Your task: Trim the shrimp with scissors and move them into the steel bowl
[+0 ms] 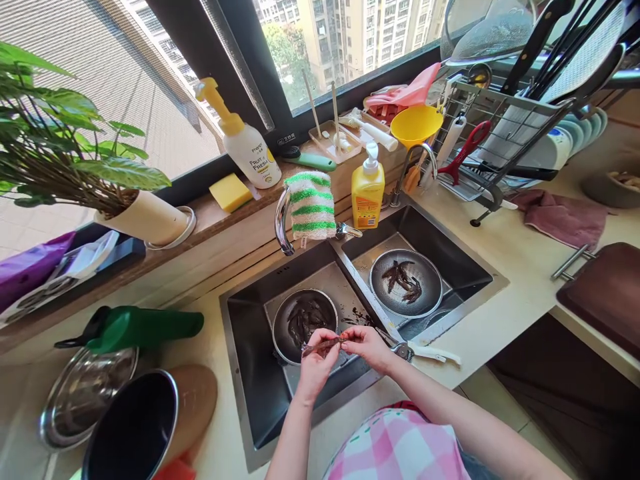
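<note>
Both hands are together over the front of the left sink basin. My left hand [319, 363] grips a slender dark brown shrimp [325, 345] by its body. My right hand [367, 347] pinches its right end, where an orange-red patch shows. Just behind my hands, a dark pan [306, 327] in the left basin holds several dark shrimp. A second pan [406, 283], in the right basin, holds a few more. Dark scraps [357, 319] lie near the divider. White-handled kitchen shears [433, 353] rest on the sink's front rim, close to my right wrist.
A faucet [281, 223] with a green-striped cloth [313, 205] stands behind the basins, beside a yellow soap bottle [369, 190]. Left are a large pot [200, 407] and a green container [150, 328]. A dish rack [500, 147] and brown board [603, 300] are right.
</note>
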Available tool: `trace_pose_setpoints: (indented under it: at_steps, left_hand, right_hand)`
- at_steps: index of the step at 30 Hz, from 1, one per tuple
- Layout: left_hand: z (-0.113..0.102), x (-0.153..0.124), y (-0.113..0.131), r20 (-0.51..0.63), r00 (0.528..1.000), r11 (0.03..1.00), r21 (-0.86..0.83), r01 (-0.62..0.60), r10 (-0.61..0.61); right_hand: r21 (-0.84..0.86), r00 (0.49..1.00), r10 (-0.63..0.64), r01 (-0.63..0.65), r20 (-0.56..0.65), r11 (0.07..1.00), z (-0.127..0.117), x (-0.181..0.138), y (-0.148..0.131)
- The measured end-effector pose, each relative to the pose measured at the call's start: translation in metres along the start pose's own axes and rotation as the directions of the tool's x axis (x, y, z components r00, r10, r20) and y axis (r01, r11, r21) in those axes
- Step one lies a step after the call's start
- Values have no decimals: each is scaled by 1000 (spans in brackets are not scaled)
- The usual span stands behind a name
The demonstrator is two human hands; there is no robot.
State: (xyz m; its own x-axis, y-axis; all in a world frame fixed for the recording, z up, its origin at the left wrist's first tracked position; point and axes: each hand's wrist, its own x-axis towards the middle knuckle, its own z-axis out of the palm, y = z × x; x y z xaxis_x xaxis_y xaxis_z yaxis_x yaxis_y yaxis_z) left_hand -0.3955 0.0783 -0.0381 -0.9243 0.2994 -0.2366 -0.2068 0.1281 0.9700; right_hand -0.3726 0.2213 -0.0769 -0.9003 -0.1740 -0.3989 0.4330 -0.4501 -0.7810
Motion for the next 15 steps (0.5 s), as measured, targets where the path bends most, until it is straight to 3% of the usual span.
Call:
trace_pose_setpoints:
  at_steps: [15]
  left_hand:
    - [6, -2, -3, -26, 999, 993, 108, -36, 39]
  right_hand:
    - [-30, 1000, 10, -10, -14, 999, -1, -1, 0]
